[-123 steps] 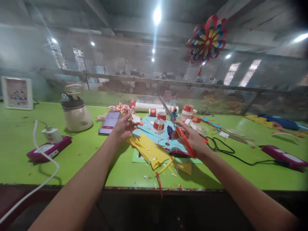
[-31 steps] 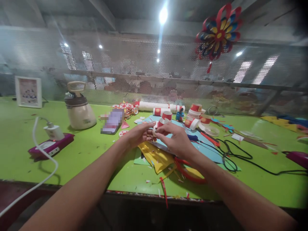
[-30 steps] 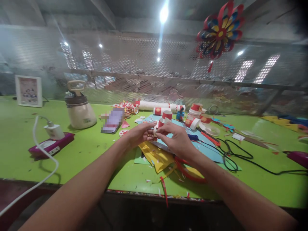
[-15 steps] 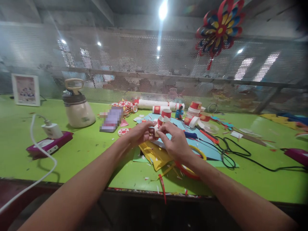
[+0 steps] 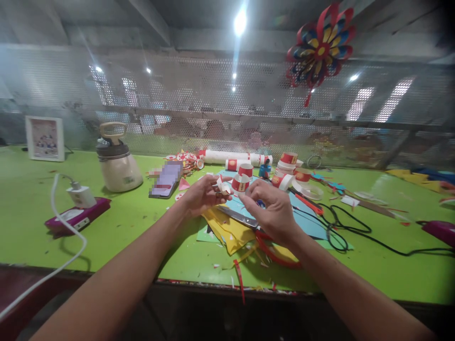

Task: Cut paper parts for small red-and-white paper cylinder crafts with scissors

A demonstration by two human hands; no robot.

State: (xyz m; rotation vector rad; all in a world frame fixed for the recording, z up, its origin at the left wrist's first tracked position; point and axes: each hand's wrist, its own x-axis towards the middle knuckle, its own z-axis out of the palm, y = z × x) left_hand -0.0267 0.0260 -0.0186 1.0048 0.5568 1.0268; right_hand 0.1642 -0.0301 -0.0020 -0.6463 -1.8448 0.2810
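My left hand (image 5: 202,195) holds a small curled strip of white and red paper (image 5: 223,185) between thumb and fingers. My right hand (image 5: 272,204) is to its right, fingers curled and thumb tip close to them; whatever they may pinch is hidden. Just behind the hands stands a red and white paper cup ring (image 5: 241,184), with another red ring (image 5: 246,169) at its back. Below my hands, scissors (image 5: 241,218) with a steel blade and red handle lie over yellow paper (image 5: 227,232). A light blue sheet (image 5: 309,220) spreads underneath.
Stacked paper cups (image 5: 287,163) and a red-handled tool (image 5: 306,202) lie right, near a looped black cord (image 5: 350,227). At left are a phone (image 5: 165,180), a large bottle (image 5: 120,168) and a purple power strip (image 5: 80,215). A paper flower (image 5: 321,49) hangs overhead.
My hands have moved apart: the right has drawn off to the right, while the left keeps the paper strip. More of the scissor blade and the cup ring shows between them.
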